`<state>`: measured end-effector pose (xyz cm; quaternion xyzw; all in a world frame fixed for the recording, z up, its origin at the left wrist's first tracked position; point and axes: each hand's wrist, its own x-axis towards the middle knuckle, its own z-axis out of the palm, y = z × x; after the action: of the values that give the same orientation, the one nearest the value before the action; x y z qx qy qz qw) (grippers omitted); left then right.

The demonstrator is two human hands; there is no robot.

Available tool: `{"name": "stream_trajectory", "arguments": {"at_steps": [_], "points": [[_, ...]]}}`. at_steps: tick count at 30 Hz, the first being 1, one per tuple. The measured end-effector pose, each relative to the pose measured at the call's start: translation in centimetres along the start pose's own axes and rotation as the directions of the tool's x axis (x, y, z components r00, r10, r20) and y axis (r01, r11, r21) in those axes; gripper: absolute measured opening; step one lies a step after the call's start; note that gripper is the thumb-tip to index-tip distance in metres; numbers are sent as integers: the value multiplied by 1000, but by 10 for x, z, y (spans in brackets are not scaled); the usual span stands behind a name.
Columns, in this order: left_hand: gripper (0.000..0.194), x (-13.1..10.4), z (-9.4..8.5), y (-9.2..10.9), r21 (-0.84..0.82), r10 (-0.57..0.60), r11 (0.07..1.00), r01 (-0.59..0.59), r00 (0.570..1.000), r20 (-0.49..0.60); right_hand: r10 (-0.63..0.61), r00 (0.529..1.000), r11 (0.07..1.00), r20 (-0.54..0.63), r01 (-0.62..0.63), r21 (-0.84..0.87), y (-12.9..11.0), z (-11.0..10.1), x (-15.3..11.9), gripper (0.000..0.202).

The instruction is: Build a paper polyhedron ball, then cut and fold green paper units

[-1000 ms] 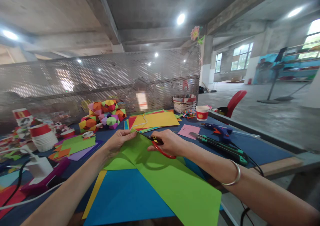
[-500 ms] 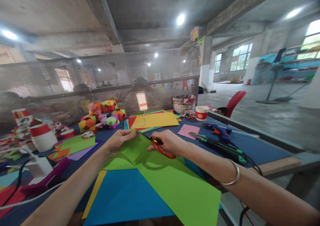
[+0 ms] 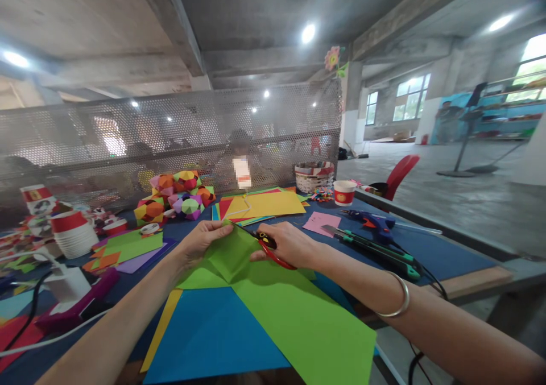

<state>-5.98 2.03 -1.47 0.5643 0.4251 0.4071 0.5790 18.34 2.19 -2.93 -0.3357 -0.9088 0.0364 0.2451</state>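
My left hand (image 3: 205, 240) pinches the upper edge of a green paper sheet (image 3: 315, 328) between thumb and fingers. In my right hand (image 3: 288, 244) is a pair of red-handled scissors (image 3: 278, 257), fingers wrapped round the loops. The dark blades point left along the paper's top edge and reach close to my left fingertips. How far the blades are apart cannot be made out. The sheet slopes down toward me, its lower part spread to the right. Beneath it lie a blue sheet (image 3: 213, 339) and a yellow sheet (image 3: 160, 331).
Ahead, coloured sheets (image 3: 268, 204) are stacked before a perforated metal screen (image 3: 273, 118). Folded paper balls (image 3: 187, 203) and stacked paper cups (image 3: 74, 234) stand left, near a purple power strip (image 3: 77, 299). On the right lie a green-black cutter (image 3: 379, 254) and a blue glue gun (image 3: 375, 221).
The scissors and my right hand have shifted very slightly, and the green sheet has moved a little. My left hand keeps its place on the paper.
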Motion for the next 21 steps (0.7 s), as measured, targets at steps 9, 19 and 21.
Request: {"name": "stream_trajectory", "arguments": {"at_steps": [9, 19, 21], "points": [[50, 0, 5, -1, 23, 31, 999, -31, 999, 19, 39, 999, 997, -13, -40, -62, -11, 2, 0, 50], [49, 1, 4, -2, 48, 53, 997, -54, 998, 27, 76, 997, 989, -3, -76, -124, -16, 2, 1, 53], [49, 1, 4, -1, 49, 59, 997, -60, 998, 26, 77, 997, 989, -12, -78, -127, -16, 3, 1, 54]]}}
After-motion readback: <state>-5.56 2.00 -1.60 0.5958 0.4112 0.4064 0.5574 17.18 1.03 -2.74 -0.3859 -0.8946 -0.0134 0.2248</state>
